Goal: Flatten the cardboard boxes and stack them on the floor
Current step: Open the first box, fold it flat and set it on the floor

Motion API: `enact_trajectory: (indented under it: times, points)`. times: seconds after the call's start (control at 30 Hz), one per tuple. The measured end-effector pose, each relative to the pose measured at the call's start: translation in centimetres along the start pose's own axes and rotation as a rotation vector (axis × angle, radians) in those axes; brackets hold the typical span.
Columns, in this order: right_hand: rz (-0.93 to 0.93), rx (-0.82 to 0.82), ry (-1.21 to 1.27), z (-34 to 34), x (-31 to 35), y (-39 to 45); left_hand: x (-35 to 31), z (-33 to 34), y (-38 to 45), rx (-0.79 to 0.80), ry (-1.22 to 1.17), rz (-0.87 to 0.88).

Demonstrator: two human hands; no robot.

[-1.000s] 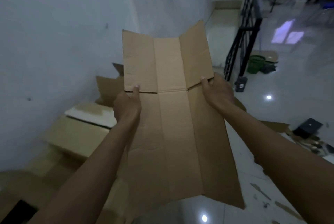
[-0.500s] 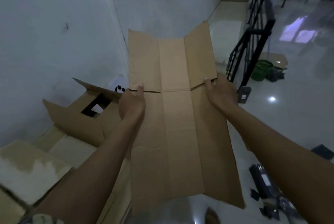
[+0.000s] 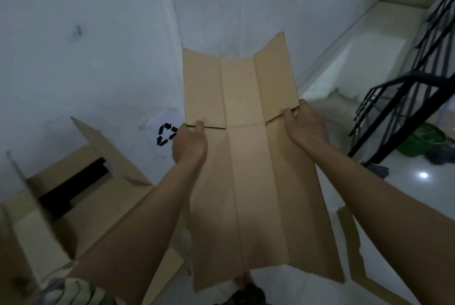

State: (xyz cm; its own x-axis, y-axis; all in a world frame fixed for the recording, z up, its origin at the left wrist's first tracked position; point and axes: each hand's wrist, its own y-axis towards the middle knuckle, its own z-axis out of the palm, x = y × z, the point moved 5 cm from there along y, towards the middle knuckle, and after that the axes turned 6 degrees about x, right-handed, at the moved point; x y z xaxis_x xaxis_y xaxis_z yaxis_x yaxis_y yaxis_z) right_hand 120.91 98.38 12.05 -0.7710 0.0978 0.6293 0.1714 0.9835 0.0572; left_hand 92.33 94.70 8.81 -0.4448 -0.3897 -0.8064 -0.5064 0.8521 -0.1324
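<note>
Cardboard sheet (image 3: 256,181) between two hands (image 3: 190,143)

flattened box (image 3: 248,169): matt brown cardboard (creased) | floor (image 3: 406,196): glossy tile | railing (image 3: 403,97): black metal

The flattened cardboard box (image 3: 248,169) is held out in front, between the left hand (image 3: 189,144) at its left edge and the right hand (image 3: 304,124) at its right. An open box (image 3: 81,181) sits on the floor to the left against the wall (image 3: 98,33); a stair railing (image 3: 403,97) stands to the right.
</note>
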Motion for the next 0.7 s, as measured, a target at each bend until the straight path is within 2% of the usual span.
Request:
enact_trajectory:
  times: [0.13, 0.27, 0.53, 0.63, 0.7]
  points:
    - [-0.005, 0.002, -0.012, 1.3, -1.4, 7.1, -1.3, 5.6, 5.0, 0.022, -0.032, -0.034]
    - [-0.051, 0.014, -0.042, 4.1, -2.2, 12.5, -0.9, 9.1, 8.7, -0.045, -0.062, -0.082]
    - [-0.214, 0.167, 0.018, 15.5, -5.0, 20.8, 4.9, 15.3, 13.3, -0.197, -0.107, -0.217]
    - [-0.252, 0.256, 0.032, 20.9, -6.3, 23.2, 8.3, 17.8, 15.3, -0.281, -0.149, -0.351]
    - [-0.256, 0.331, 0.039, 25.0, -7.6, 24.4, 11.3, 19.6, 16.2, -0.338, -0.133, -0.500]
